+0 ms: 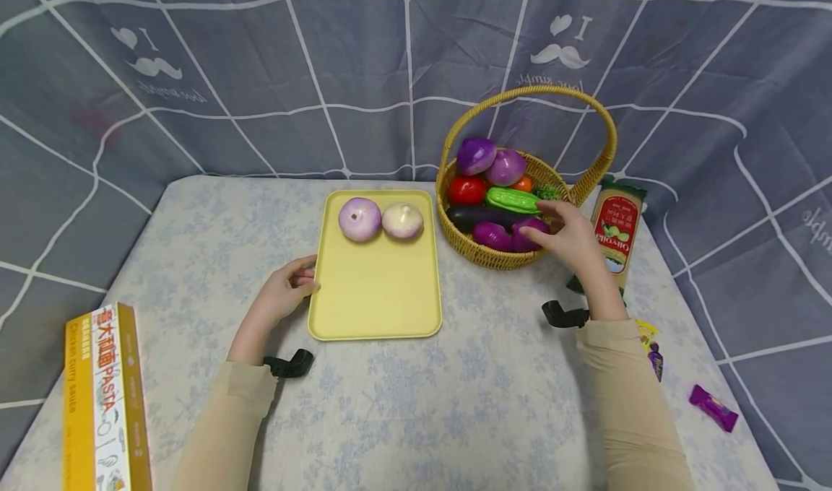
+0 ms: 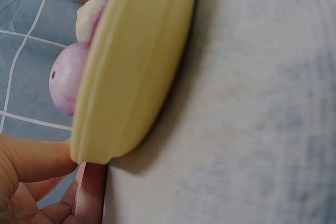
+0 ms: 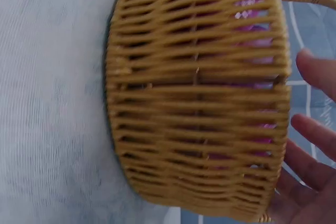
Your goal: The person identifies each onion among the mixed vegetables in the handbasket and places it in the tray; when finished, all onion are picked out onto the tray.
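My left hand [image 1: 290, 287] is at the left side of a yellow tray [image 1: 375, 289]; in the left wrist view its thumb lies on the rim and fingers reach underneath, pinching it. Two round purple-and-white vegetables, like onions or turnips [image 1: 360, 219], sit at the tray's far end. Over the right side of a wicker basket [image 1: 497, 260], my right hand [image 1: 572, 236] has its thumb and fingers spread. Its thumb is near a purple vegetable [image 1: 531, 235], its index finger near a green bitter melon [image 1: 512, 200]. In the right wrist view, the basket's wall hides the contents.
The basket also holds an eggplant [image 1: 477, 217], a tomato [image 1: 466, 190] and purple onion-like vegetables [image 1: 477, 156] under a tall handle [image 1: 529, 92]. Right of it lies an olive-oil-labelled packet [image 1: 614, 227], with wrapped sweets [image 1: 713, 408] nearer. A pasta box [image 1: 107, 397] stands at the left.
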`<action>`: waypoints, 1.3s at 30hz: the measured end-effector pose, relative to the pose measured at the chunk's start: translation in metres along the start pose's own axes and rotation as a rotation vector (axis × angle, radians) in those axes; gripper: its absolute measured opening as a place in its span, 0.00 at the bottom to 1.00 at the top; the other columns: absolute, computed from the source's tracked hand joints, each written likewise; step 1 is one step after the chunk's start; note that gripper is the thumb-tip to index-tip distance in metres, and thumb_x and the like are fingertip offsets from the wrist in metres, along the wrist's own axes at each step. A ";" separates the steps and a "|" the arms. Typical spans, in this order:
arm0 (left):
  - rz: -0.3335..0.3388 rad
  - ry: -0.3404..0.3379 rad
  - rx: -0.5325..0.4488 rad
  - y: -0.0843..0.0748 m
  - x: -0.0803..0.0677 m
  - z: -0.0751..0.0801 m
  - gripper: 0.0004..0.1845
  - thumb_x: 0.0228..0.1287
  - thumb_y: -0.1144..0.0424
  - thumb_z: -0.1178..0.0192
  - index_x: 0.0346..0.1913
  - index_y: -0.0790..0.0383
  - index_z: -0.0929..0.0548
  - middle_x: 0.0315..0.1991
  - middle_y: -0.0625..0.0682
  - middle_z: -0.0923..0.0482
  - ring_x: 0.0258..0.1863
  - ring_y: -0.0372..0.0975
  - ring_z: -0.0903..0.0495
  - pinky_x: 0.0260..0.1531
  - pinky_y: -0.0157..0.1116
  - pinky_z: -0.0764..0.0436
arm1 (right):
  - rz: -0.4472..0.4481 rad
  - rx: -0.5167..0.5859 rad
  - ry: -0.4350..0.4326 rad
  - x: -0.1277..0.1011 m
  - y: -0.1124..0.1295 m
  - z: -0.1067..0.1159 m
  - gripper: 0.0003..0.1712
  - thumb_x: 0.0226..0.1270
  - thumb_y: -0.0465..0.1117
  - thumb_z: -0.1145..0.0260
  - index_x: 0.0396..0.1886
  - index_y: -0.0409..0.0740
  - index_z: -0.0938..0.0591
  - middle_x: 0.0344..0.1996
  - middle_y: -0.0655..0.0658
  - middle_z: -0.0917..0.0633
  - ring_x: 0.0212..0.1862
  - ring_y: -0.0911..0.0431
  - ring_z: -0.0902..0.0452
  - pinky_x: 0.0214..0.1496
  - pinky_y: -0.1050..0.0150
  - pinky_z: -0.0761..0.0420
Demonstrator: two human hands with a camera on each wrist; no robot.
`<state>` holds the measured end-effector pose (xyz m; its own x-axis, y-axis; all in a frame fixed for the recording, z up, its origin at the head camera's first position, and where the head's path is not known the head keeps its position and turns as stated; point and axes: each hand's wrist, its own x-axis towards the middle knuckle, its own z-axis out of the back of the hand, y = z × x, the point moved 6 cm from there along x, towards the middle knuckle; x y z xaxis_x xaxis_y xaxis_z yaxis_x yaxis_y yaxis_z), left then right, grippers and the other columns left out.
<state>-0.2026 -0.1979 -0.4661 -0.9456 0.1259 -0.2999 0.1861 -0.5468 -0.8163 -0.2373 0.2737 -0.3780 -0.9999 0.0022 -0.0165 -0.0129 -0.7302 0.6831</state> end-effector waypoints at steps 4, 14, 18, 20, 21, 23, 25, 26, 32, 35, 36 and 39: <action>-0.006 0.007 -0.010 0.000 -0.001 0.000 0.32 0.74 0.66 0.47 0.77 0.58 0.42 0.60 0.65 0.28 0.54 0.50 0.26 0.44 0.36 0.23 | 0.002 -0.096 0.087 0.006 -0.002 -0.003 0.48 0.60 0.59 0.28 0.72 0.39 0.34 0.68 0.33 0.31 0.67 0.38 0.34 0.67 0.39 0.32; 0.011 -0.017 -0.009 0.000 -0.001 0.000 0.32 0.74 0.66 0.46 0.77 0.58 0.41 0.59 0.65 0.28 0.54 0.50 0.26 0.46 0.37 0.24 | 0.003 -0.298 0.287 0.021 0.007 -0.012 0.52 0.58 0.58 0.28 0.73 0.35 0.37 0.68 0.28 0.33 0.67 0.34 0.36 0.68 0.37 0.34; 0.022 -0.027 -0.003 -0.001 0.000 -0.001 0.32 0.74 0.66 0.46 0.77 0.59 0.41 0.59 0.64 0.28 0.53 0.49 0.27 0.45 0.37 0.24 | -0.006 -0.324 0.309 0.024 0.007 -0.014 0.50 0.58 0.55 0.27 0.73 0.35 0.36 0.66 0.28 0.31 0.66 0.34 0.35 0.66 0.37 0.33; 0.031 -0.040 -0.004 0.000 0.000 -0.001 0.31 0.74 0.66 0.46 0.76 0.59 0.40 0.58 0.63 0.28 0.52 0.49 0.26 0.43 0.36 0.24 | -0.004 -0.325 0.309 0.025 0.007 -0.014 0.48 0.58 0.54 0.27 0.72 0.35 0.35 0.66 0.28 0.30 0.66 0.34 0.35 0.65 0.36 0.33; 0.033 -0.041 -0.002 0.000 0.000 -0.001 0.31 0.74 0.67 0.46 0.76 0.59 0.40 0.58 0.63 0.28 0.52 0.48 0.26 0.44 0.36 0.24 | 0.001 -0.323 0.308 0.025 0.007 -0.014 0.48 0.58 0.54 0.27 0.71 0.35 0.35 0.65 0.27 0.30 0.66 0.34 0.35 0.65 0.36 0.33; 0.034 -0.042 -0.001 0.000 0.000 -0.002 0.31 0.74 0.67 0.47 0.77 0.59 0.41 0.58 0.63 0.28 0.52 0.48 0.27 0.44 0.37 0.24 | 0.007 -0.316 0.301 0.025 0.007 -0.014 0.46 0.58 0.52 0.27 0.71 0.35 0.34 0.65 0.28 0.30 0.66 0.34 0.35 0.66 0.37 0.33; 0.037 -0.042 0.001 0.000 0.000 -0.002 0.31 0.74 0.67 0.47 0.77 0.59 0.41 0.58 0.63 0.28 0.53 0.49 0.27 0.45 0.38 0.24 | 0.015 -0.308 0.298 0.025 0.006 -0.014 0.45 0.59 0.52 0.27 0.70 0.35 0.33 0.65 0.27 0.30 0.66 0.33 0.35 0.66 0.36 0.33; 0.037 -0.040 0.003 -0.001 0.000 -0.002 0.31 0.74 0.67 0.47 0.77 0.59 0.41 0.59 0.63 0.28 0.53 0.50 0.27 0.46 0.38 0.24 | 0.020 -0.302 0.298 0.024 0.006 -0.014 0.45 0.59 0.52 0.27 0.70 0.35 0.33 0.65 0.27 0.30 0.66 0.33 0.35 0.66 0.36 0.33; 0.026 -0.025 0.018 -0.001 0.000 -0.002 0.31 0.74 0.67 0.48 0.77 0.59 0.42 0.59 0.65 0.29 0.55 0.51 0.27 0.48 0.39 0.24 | -0.008 -0.230 0.281 0.022 0.000 -0.010 0.46 0.60 0.54 0.27 0.71 0.37 0.33 0.64 0.29 0.29 0.62 0.35 0.31 0.62 0.39 0.28; 0.016 -0.022 0.011 -0.001 0.000 -0.002 0.31 0.74 0.67 0.48 0.77 0.60 0.41 0.59 0.65 0.29 0.54 0.50 0.27 0.47 0.39 0.24 | -0.041 -0.203 0.243 0.020 -0.002 -0.004 0.46 0.58 0.58 0.27 0.69 0.39 0.31 0.63 0.30 0.28 0.59 0.37 0.29 0.60 0.40 0.26; 0.013 -0.022 0.010 -0.001 -0.001 -0.002 0.31 0.74 0.67 0.48 0.77 0.60 0.41 0.59 0.64 0.29 0.54 0.50 0.27 0.47 0.38 0.24 | -0.049 -0.199 0.227 0.020 -0.002 -0.001 0.46 0.58 0.60 0.28 0.69 0.39 0.31 0.62 0.30 0.27 0.58 0.37 0.28 0.59 0.40 0.25; 0.003 -0.022 0.006 -0.003 -0.001 -0.001 0.30 0.74 0.68 0.48 0.76 0.61 0.40 0.59 0.64 0.29 0.54 0.49 0.27 0.46 0.37 0.25 | -0.060 -0.171 0.177 0.015 -0.001 0.006 0.47 0.58 0.63 0.29 0.69 0.40 0.31 0.63 0.31 0.27 0.58 0.38 0.29 0.59 0.41 0.25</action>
<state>-0.2017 -0.1956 -0.4643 -0.9506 0.1066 -0.2914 0.1871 -0.5521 -0.8125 -0.2524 0.2784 -0.3740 -0.9798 -0.0598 -0.1907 -0.0548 -0.8373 0.5441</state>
